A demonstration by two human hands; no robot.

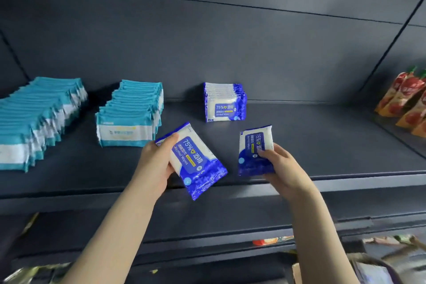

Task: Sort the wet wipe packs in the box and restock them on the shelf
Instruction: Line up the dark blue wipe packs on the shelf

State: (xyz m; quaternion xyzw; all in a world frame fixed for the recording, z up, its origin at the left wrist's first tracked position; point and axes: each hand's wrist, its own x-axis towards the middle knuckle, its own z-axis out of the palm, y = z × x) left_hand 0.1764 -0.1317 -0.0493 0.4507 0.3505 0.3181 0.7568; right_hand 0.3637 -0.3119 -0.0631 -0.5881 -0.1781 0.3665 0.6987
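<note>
My left hand [154,163] grips a blue-and-white alcohol wipe pack [196,163], tilted, above the front of the dark shelf [322,140]. My right hand [280,168] pinches a second blue-and-white wipe pack [254,145] by its lower part, held upright a little to the right. Behind them a row of several matching blue packs [224,102] stands at the back of the shelf. Two rows of teal-and-white wipe packs stand to the left, one in the middle-left [131,115] and one at the far left [34,122]. The box is mostly out of view.
Red and orange pouches [408,104] lean on the neighbouring shelf section at the right. Bare shelf lies between the blue row and those pouches. A cardboard edge [297,272] and blurred goods show at the bottom right, below the shelf front.
</note>
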